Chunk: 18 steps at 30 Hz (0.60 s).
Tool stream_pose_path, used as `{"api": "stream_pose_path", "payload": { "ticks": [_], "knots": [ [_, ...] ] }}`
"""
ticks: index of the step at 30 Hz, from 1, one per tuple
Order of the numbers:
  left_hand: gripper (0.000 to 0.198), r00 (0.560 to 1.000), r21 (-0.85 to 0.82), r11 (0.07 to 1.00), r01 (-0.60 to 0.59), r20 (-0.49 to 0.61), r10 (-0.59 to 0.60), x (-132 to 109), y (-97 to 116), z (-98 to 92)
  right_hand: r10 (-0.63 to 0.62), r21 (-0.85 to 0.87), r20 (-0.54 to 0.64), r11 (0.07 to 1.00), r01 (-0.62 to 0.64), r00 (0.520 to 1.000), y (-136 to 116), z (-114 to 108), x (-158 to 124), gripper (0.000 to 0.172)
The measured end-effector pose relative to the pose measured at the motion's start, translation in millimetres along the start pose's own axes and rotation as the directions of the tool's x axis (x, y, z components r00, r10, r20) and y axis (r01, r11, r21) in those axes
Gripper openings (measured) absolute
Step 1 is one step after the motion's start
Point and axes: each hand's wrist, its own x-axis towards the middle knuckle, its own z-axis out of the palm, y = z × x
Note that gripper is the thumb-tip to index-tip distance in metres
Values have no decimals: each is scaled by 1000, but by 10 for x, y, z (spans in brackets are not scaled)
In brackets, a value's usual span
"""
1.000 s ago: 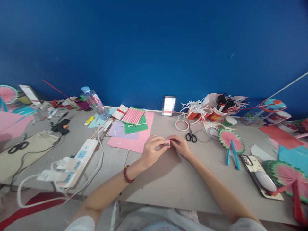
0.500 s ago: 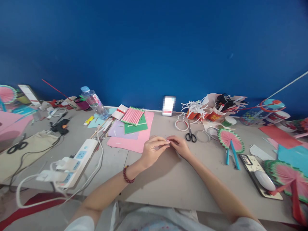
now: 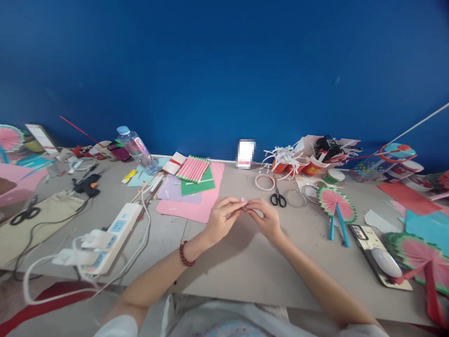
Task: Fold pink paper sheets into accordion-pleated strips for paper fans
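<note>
My left hand point(image 3: 223, 219) and my right hand point(image 3: 265, 217) meet over the middle of the grey table point(image 3: 245, 262). Both pinch a small piece of pink paper point(image 3: 243, 202) between their fingertips. It is mostly hidden by the fingers. A red bead bracelet point(image 3: 185, 255) sits on my left wrist. Just behind my left hand lies a sheet of pink paper point(image 3: 201, 206). Black scissors point(image 3: 278, 198) lie a little beyond my right hand.
A white power strip point(image 3: 108, 236) with cables lies at the left, a water bottle point(image 3: 136, 149) behind it. Pleated pink and green paper point(image 3: 194, 169) tops a paper stack. Paper fans point(image 3: 336, 206), a phone point(image 3: 377, 255) and red cups point(image 3: 308, 166) crowd the right side.
My right hand has drawn slightly nearer and lifted a little, still pinching the small pink piece with my left. The view has barely shifted.
</note>
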Motion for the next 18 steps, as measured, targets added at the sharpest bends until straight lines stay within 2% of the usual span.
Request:
{"api": "stream_pose_path", "payload": {
  "ticks": [5, 8, 18],
  "knots": [
    [13, 991, -111, 986, 122, -48, -127, 13, 14, 0, 78, 27, -30, 997, -77, 996, -36, 6, -11, 9],
    [7, 994, -51, 996, 73, -78, -77, 20, 9, 1, 100, 59, -35, 993, -98, 994, -41, 9, -12, 8],
    [7, 987, 79, 995, -60, -141, 71, -11, -16, 32, 118, 66, -32, 991, -116, 993, -58, 10, -15, 10]
  ]
}}
